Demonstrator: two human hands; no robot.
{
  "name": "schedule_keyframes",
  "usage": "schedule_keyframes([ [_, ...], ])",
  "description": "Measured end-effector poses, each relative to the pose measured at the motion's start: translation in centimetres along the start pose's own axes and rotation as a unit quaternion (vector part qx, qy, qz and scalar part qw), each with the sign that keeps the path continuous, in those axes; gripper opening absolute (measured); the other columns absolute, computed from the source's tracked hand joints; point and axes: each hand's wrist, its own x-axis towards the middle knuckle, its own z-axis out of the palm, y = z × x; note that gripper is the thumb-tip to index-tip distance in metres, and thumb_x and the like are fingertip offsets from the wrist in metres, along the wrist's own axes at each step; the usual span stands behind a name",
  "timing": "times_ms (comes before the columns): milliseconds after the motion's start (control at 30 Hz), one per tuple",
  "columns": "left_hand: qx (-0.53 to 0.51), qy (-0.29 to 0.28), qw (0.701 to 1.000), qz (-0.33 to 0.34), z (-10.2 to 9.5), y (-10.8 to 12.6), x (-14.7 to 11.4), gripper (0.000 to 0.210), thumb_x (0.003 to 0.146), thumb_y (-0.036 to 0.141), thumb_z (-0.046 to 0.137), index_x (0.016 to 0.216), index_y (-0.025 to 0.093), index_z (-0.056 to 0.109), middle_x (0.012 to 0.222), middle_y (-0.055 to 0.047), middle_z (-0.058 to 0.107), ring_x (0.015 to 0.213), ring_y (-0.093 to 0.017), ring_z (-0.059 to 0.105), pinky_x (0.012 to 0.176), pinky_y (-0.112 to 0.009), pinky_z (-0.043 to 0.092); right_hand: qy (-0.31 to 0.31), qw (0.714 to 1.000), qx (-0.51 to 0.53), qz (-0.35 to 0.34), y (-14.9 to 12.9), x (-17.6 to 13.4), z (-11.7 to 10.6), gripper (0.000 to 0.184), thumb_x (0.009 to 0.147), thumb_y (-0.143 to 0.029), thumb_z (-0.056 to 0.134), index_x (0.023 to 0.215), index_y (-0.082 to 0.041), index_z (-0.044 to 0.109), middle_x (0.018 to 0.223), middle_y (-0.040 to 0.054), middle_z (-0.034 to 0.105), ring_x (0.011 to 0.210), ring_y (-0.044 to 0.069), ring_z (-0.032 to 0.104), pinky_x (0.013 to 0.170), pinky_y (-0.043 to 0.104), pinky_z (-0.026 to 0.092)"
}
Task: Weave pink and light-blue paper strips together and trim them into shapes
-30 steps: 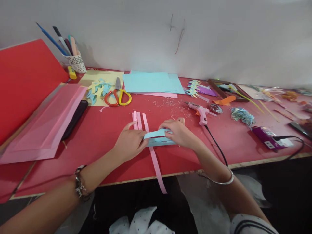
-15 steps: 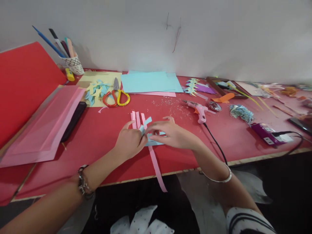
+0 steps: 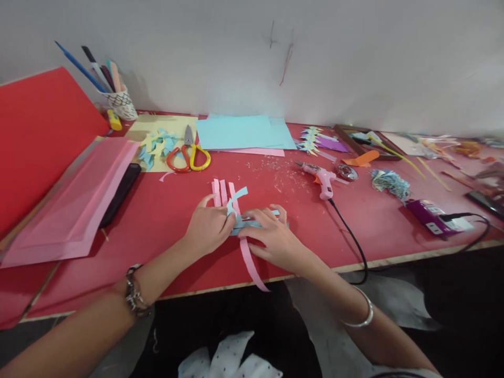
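Note:
My left hand (image 3: 208,227) is closed, its thumb and forefinger pinching a light blue paper strip (image 3: 239,194) whose end curls up. Under and beside it, several pink paper strips (image 3: 223,192) stick out toward the wall. One longer pink strip (image 3: 251,269) passes below the blue strips and its tip reaches over the table's front edge. My right hand (image 3: 273,236) rests with its fingers apart on the flat blue strips (image 3: 244,224), which lie crosswise over the pink ones. The hands hide part of where the strips cross.
Scissors (image 3: 188,152) lie by blue and yellow paper scraps (image 3: 157,144). Blue sheets (image 3: 240,132) lie along the wall. To the right are a pink glue gun (image 3: 325,181) with a black cord and a purple power strip (image 3: 431,215). Pink sheets (image 3: 74,199) lie at the left.
My right hand has drawn back from the left fingertips, moved nearer to me and come down on the blue strips. The long pink strip's end has shifted up slightly.

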Motion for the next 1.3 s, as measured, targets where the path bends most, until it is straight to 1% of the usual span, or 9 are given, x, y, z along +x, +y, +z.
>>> schedule_keyframes([
  [367,-0.017,0.013,1.000,0.006,0.0,0.0,0.0,0.047,0.082,0.021,0.019,0.045,0.018,0.048,0.043,-0.002,0.052,0.044,-0.015,0.046,0.086,-0.046,0.038,0.035,0.985,0.095,0.142,0.8,2.4,0.6,0.006,0.070,-0.022,0.053,0.074,-0.019,0.054,0.081,-0.0008,0.061,0.083,0.017,0.054,0.083,0.037,0.020],
  [467,-0.031,0.010,0.999,-0.009,0.0,-0.1,0.0,0.045,0.081,0.022,0.021,0.047,0.019,0.051,0.044,-0.001,0.053,0.047,-0.015,0.047,0.085,-0.043,0.038,0.058,0.979,0.089,0.172,0.7,2.6,0.8,0.029,0.064,-0.025,0.057,0.089,-0.017,0.046,0.081,-0.0009,0.058,0.075,0.015,0.054,0.080,0.035,0.023],
  [733,-0.107,-0.014,0.994,0.026,-0.7,-0.6,-0.2,0.033,0.079,0.039,0.037,0.060,0.018,0.054,0.056,0.001,0.060,0.054,-0.013,0.052,0.083,-0.037,0.039,0.018,0.994,0.090,0.062,1.7,2.2,0.2,0.015,0.069,-0.010,0.040,0.077,-0.019,0.048,0.091,0.0044,0.057,0.091,0.019,0.050,0.078,0.036,0.027],
  [867,-0.102,-0.041,0.993,0.052,-2.0,-1.4,-0.9,0.026,0.076,0.044,0.046,0.068,0.020,0.054,0.064,0.000,0.061,0.060,-0.014,0.055,0.060,-0.026,0.040,0.181,0.969,0.117,0.123,4.1,1.5,-1.1,0.029,0.059,-0.007,0.039,0.084,-0.021,0.042,0.086,0.0037,0.053,0.084,0.018,0.052,0.079,0.039,0.034],
  [967,-0.092,-0.053,0.994,0.034,-2.4,-2.3,-1.6,0.025,0.075,0.044,0.049,0.084,0.021,0.055,0.083,-0.002,0.062,0.068,-0.015,0.057,0.058,-0.024,0.041,0.370,0.905,0.153,0.144,6.0,0.3,-2.7,0.032,0.060,-0.005,0.035,0.087,-0.023,0.036,0.086,0.0042,0.048,0.083,0.016,0.052,0.077,0.035,0.041],
  [1033,-0.092,-0.069,0.993,0.037,-2.2,-2.9,-1.9,0.026,0.076,0.042,0.050,0.091,0.021,0.054,0.089,-0.003,0.060,0.073,-0.016,0.057,0.060,-0.024,0.042,0.409,0.892,0.137,0.135,6.4,-0.4,-3.6,0.031,0.064,-0.006,0.036,0.090,-0.023,0.037,0.087,0.0047,0.047,0.090,0.017,0.051,0.078,0.035,0.041],
  [1100,-0.091,-0.084,0.991,0.053,-1.8,-3.3,-2.0,0.025,0.076,0.040,0.051,0.093,0.021,0.054,0.092,-0.004,0.059,0.080,-0.018,0.057,0.065,-0.026,0.044,0.339,0.931,0.108,0.084,5.8,-0.8,-4.0,0.028,0.069,-0.009,0.040,0.093,-0.023,0.041,0.091,0.0058,0.048,0.095,0.019,0.050,0.082,0.036,0.040],
  [1167,-0.091,-0.091,0.989,0.069,-1.4,-3.6,-2.0,0.024,0.076,0.039,0.052,0.091,0.021,0.056,0.092,-0.004,0.058,0.085,-0.019,0.056,0.071,-0.028,0.044,0.169,0.982,0.081,0.007,4.8,-0.5,-3.8,0.030,0.073,-0.016,0.046,0.102,-0.023,0.044,0.102,0.0076,0.050,0.102,0.020,0.046,0.087,0.038,0.036],
  [1300,-0.082,-0.078,0.991,0.073,-1.0,-3.7,-1.9,0.027,0.076,0.040,0.053,0.094,0.021,0.056,0.093,-0.005,0.058,0.087,-0.020,0.055,0.074,-0.031,0.044,-0.100,0.991,0.034,-0.076,3.2,1.5,-2.7,0.043,0.072,-0.029,0.056,0.112,-0.020,0.042,0.116,0.0091,0.047,0.111,0.023,0.040,0.095,0.045,0.025],
])
